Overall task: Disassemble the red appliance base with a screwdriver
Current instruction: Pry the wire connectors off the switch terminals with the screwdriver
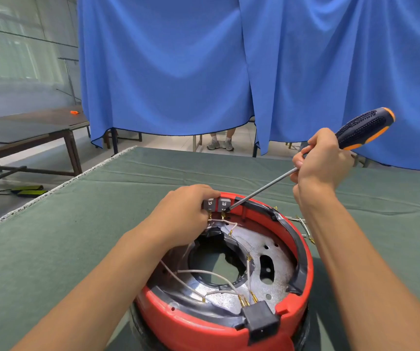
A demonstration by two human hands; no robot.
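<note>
Red appliance base (302,254) upturned on my green tabletop (52,249), left hand (186,211) fingers pinching two grey terminal blocks (216,204) at far rim, right hand (323,160) fingers wrapped round screwdriver (363,129), tip at blocks

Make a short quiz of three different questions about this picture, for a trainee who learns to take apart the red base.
1. True or false: the right hand holds the screwdriver by its shaft, below the handle.
2. Where does the screwdriver tip rest?
A. on the black plug block at the near rim
B. beside the two grey switch blocks at the far rim
C. on the green table cover
3. Fill in: the left hand grips the far rim of the ____ base.

Key: 1 true; 2 B; 3 red.
</note>
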